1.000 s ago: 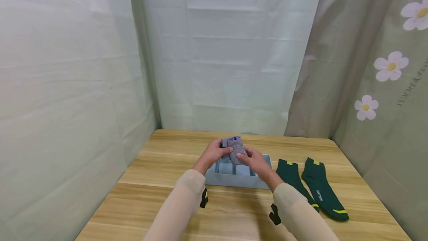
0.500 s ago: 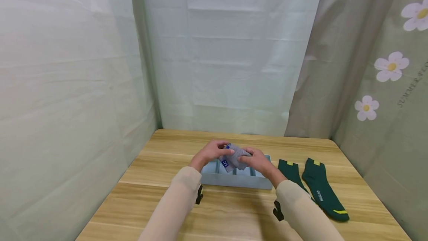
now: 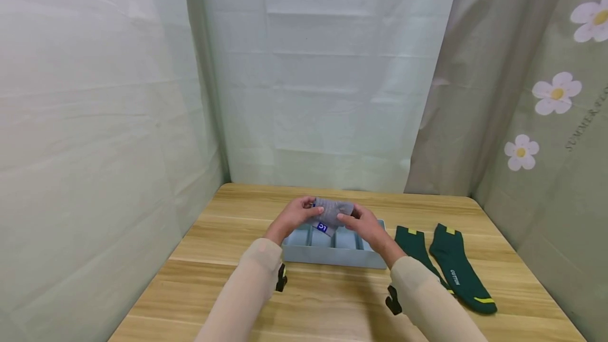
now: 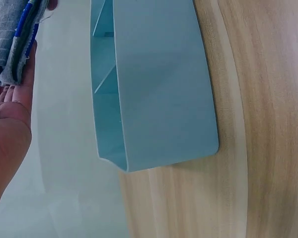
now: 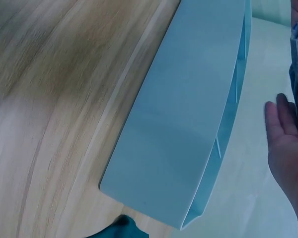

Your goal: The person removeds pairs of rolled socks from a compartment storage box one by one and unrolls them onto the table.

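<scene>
A folded grey sock (image 3: 336, 209) with a blue LC label hangs over the box in the head view. My left hand (image 3: 291, 218) pinches its left end, thumb in front. At the opposite end, my right hand (image 3: 368, 227) grips the sock between thumb and fingers. The left wrist view shows the sock (image 4: 4, 34) as stacked layers with blue edging, above the fingers of the left hand (image 4: 10, 124). Only part of the right hand (image 5: 290, 156) and a sliver of sock enter the right wrist view. Below both hands stands a light blue divided box (image 3: 334, 257).
Two dark green socks with yellow bands lie flat right of the box, the nearer one (image 3: 461, 273) lettered COTTON, the other (image 3: 412, 243) partly behind the right arm. The wooden table (image 3: 190, 284) ends at hanging cloth on the left, back and right.
The grey sock has been turned in the hands, bringing its LC label into view and its length nearly level. The left hand has shifted slightly left. The green socks stay put.
</scene>
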{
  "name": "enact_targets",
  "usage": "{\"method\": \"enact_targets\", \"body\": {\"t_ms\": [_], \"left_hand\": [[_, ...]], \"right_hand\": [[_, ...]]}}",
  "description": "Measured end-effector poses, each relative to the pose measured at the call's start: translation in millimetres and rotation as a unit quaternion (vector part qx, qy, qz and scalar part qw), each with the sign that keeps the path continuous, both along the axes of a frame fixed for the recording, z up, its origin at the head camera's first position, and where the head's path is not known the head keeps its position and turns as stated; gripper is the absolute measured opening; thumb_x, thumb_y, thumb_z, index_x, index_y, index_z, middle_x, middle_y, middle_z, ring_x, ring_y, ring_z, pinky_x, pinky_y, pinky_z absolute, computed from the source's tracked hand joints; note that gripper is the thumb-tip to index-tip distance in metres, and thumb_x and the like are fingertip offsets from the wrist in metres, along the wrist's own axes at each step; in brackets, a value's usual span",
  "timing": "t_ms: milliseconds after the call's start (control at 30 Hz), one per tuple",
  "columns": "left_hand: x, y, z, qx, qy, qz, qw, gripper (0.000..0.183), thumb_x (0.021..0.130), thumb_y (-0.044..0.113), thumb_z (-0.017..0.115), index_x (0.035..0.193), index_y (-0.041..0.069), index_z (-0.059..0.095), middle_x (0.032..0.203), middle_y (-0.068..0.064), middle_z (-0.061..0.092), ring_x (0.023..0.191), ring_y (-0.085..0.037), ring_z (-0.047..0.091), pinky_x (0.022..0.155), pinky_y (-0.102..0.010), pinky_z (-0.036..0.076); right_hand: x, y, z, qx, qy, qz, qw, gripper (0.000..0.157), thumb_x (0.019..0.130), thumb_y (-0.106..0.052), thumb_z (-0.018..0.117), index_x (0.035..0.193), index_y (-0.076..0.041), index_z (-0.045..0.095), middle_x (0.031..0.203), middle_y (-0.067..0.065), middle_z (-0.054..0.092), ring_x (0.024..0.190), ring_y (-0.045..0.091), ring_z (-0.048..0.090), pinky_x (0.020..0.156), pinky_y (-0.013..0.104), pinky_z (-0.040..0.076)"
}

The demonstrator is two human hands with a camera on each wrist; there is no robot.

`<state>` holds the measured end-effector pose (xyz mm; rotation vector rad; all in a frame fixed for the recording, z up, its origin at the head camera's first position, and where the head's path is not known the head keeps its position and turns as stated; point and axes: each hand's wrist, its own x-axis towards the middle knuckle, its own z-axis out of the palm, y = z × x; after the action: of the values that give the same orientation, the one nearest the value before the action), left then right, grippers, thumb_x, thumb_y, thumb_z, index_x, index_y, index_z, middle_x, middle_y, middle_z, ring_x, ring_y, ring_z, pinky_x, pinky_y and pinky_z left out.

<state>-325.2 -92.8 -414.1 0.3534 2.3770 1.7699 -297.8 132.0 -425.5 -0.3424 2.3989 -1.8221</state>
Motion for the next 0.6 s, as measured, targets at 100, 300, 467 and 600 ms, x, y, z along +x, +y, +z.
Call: {"method": "enact_targets", "body": {"t_ms": [100,300,467,600], "left_hand": [[-0.1,-1,0.0,0.013,-0.006,-0.002,0.9999,0.046,0.097,0.024,0.067,0.134,-0.001,0.056,0.124,-0.015,0.062,0.109,-0.025,0.061,0.095,-0.044,0.05],[-1.0,-5,-1.4,-0.001,-0.011,-0.018,0.9998,0.036,0.094,0.026,0.07,0.12,0.001,0.064,0.11,-0.009,0.066,0.098,-0.019,0.061,0.092,-0.044,0.051],[0.7,-10,-1.1,-0.02,-0.005,-0.03,0.9993,0.035,0.092,0.025,0.073,0.118,0.003,0.065,0.11,-0.008,0.065,0.098,-0.02,0.06,0.091,-0.043,0.051],[1.5,-14,-1.8,-0.012,-0.012,-0.038,0.9991,0.037,0.092,0.022,0.073,0.124,0.005,0.064,0.113,-0.008,0.066,0.1,-0.02,0.061,0.091,-0.042,0.051]], "right_hand": [[0.0,-1,0.5,-0.017,0.003,-0.002,1.0,0.037,0.097,-0.034,0.065,0.125,-0.011,0.062,0.12,0.007,0.064,0.115,0.024,0.06,0.102,0.049,0.045],[-0.5,-3,1.8,-0.035,0.01,-0.012,0.999,0.032,0.097,-0.027,0.066,0.123,-0.008,0.064,0.119,0.009,0.066,0.112,0.025,0.062,0.099,0.048,0.048],[-0.7,-6,2.2,-0.029,0.012,-0.015,0.999,0.027,0.098,-0.026,0.065,0.121,-0.011,0.066,0.115,0.007,0.067,0.107,0.023,0.064,0.095,0.044,0.052],[-0.6,-10,1.9,-0.028,0.02,-0.014,0.999,0.027,0.098,-0.027,0.065,0.12,-0.01,0.066,0.113,0.007,0.067,0.103,0.023,0.064,0.093,0.045,0.052]]}}
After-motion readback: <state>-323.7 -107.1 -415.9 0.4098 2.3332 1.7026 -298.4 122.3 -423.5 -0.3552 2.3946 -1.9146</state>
